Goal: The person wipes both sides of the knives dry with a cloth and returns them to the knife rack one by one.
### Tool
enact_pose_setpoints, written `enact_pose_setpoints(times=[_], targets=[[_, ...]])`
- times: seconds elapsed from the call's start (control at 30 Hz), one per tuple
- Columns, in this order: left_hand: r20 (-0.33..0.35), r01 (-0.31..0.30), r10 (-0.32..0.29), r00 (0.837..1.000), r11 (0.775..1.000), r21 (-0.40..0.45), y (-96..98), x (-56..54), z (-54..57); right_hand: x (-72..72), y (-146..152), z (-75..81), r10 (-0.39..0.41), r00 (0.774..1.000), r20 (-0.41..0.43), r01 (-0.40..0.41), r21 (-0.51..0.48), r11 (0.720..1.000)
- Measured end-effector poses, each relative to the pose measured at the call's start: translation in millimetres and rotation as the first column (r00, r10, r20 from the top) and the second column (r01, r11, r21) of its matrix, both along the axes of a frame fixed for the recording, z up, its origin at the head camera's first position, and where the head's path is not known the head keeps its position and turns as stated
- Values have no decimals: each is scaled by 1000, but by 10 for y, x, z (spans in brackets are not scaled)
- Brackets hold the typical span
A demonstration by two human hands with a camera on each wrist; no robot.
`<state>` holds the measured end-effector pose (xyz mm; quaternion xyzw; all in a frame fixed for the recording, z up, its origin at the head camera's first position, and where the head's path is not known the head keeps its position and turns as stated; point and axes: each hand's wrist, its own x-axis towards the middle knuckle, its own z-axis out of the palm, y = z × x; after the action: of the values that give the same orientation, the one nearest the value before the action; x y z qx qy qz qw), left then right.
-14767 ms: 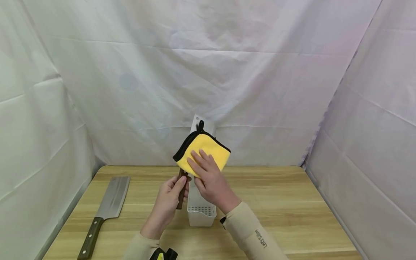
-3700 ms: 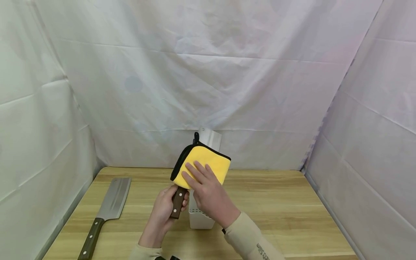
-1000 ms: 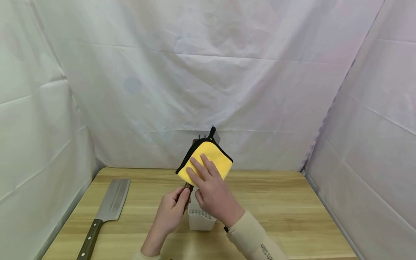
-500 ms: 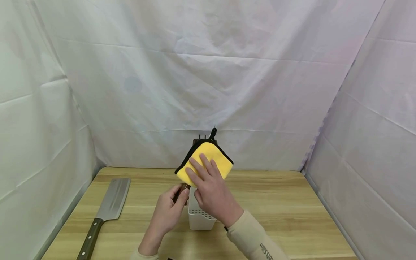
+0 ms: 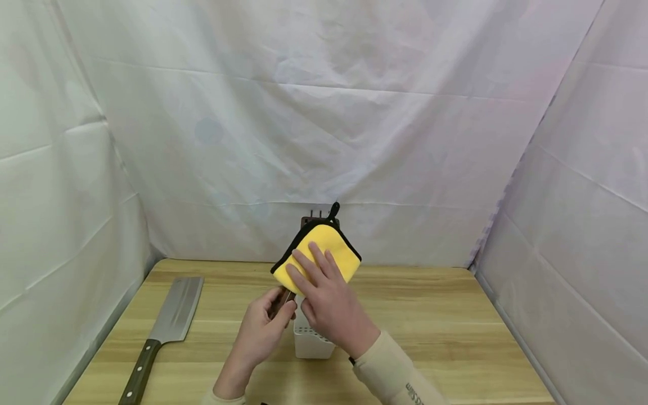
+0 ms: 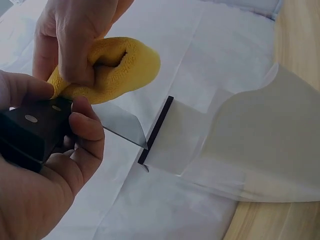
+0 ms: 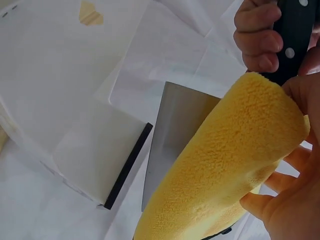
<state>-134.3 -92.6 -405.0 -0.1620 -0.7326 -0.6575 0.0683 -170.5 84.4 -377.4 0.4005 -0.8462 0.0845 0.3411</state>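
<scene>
In the head view my left hand [image 5: 257,332] grips the dark riveted handle [image 5: 281,304] of a cleaver, which is tilted up and away. A folded yellow cloth [image 5: 345,257] with black edging wraps the blade, and my right hand [image 5: 336,306] holds it with fingers spread across the front. The cloth hides the blade from the head camera. Part of the bare steel blade [image 7: 177,130] sticks out of the cloth in the right wrist view. Seen from the left wrist, the right hand [image 6: 75,40] pinches the cloth [image 6: 125,70] close to the handle.
A second cleaver [image 5: 177,309] with a dark green handle lies on the wooden table [image 5: 430,326] at the left. Behind the hands stands a white perforated knife holder [image 5: 314,344], with a dark slotted top [image 5: 306,221]. White curtains [image 5: 324,124] enclose the table.
Earlier, steel blade showed above the cloth in the head view; now it is hidden there. Over the last second the cloth has sunk slightly. Both hands keep their holds; the second cleaver stays put.
</scene>
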Motion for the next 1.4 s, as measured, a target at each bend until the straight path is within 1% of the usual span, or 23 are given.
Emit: enact_pose_setpoints(times=[0.13,0.23,0.37,0.47,0.6,0.73,0.83,1.0,1.1,1.3,1.4], targets=[[-2,19,-19,1000,1000,6,-14,-7,-6,16,-23,-40,33,999,-26,-34,-9,999],[-16,19,-19,1000,1000,3,-17,-14,-24,20,-31,-47,30,999,-35,-31,-6,1000],[-38,13,-12,999,1000,10,-7,-11,-48,18,-24,-40,13,1000,-21,-13,4,1000],[-37,-9,9,999,1000,1,4,-3,-55,11,-12,-34,-7,1000,-13,7,19,1000],[-33,-46,44,998,998,-44,9,7,-55,-13,14,-20,-37,999,-17,38,30,999],[-57,-80,75,996,992,-96,10,15,-52,-56,49,2,-47,998,-38,48,22,999],[-99,-122,107,989,980,-155,16,17,-52,-88,77,17,-54,997,-52,55,19,998],[-181,-195,150,972,945,-262,34,15,-57,-102,111,25,-65,997,-44,66,26,997],[-192,-211,160,968,934,-287,42,22,-51,-86,114,18,-64,997,-37,66,38,997],[-171,-210,160,972,919,-333,47,25,-44,-63,96,7,-54,997,-51,56,45,997],[-174,-216,164,971,914,-344,45,16,-51,-57,89,0,-54,997,-63,56,40,998]])
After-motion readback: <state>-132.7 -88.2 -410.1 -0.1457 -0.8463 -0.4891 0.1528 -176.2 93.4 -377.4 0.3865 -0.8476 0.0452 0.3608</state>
